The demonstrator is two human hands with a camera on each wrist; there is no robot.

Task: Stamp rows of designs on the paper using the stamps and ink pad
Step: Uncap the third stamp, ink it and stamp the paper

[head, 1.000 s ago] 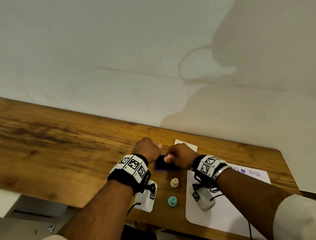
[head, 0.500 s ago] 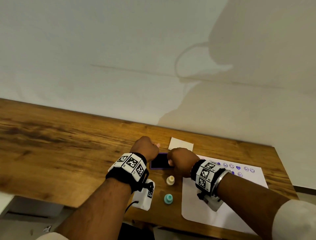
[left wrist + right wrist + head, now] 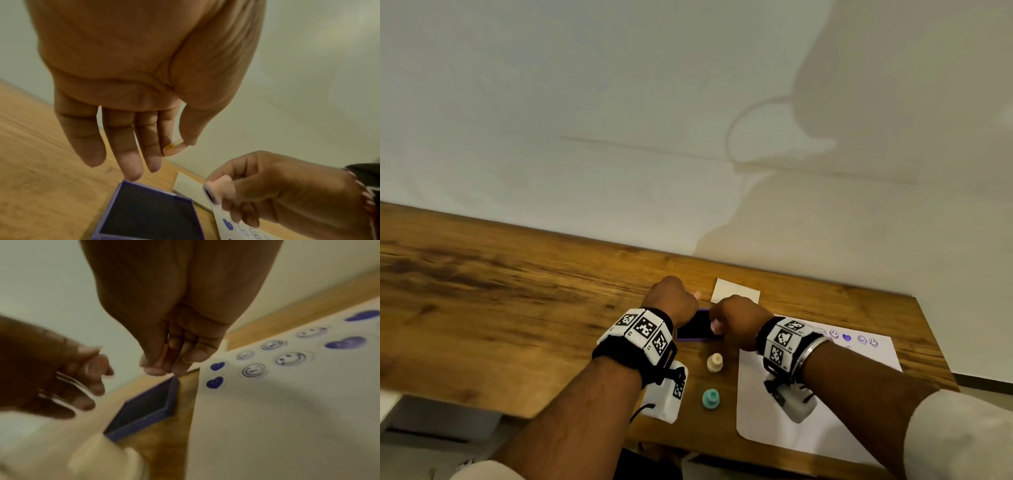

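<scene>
Purple ink pad (image 3: 697, 327): open on wooden surface (image 3: 517, 308), between both hands.
Right hand (image 3: 739, 322): grip pinches pink stamp (image 3: 216, 190) above pad edge.
Left hand (image 3: 671, 298): grip holds small pink piece (image 3: 174, 147) between thumb and forefinger, other fingers straight.
Paper (image 3: 825, 411): right of pad, stamped faces and hearts.

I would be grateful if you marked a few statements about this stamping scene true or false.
1. The right hand grips a pink stamp. True.
2. The ink pad is shut under a lid. False: it lies open, its dark surface exposed.
3. The paper already carries hearts and smiley faces. True.
4. The teal stamp stands on the paper. False: it stands on the table, beside the paper.
5. The left hand holds nothing. False: it pinches a small pink piece.
</scene>
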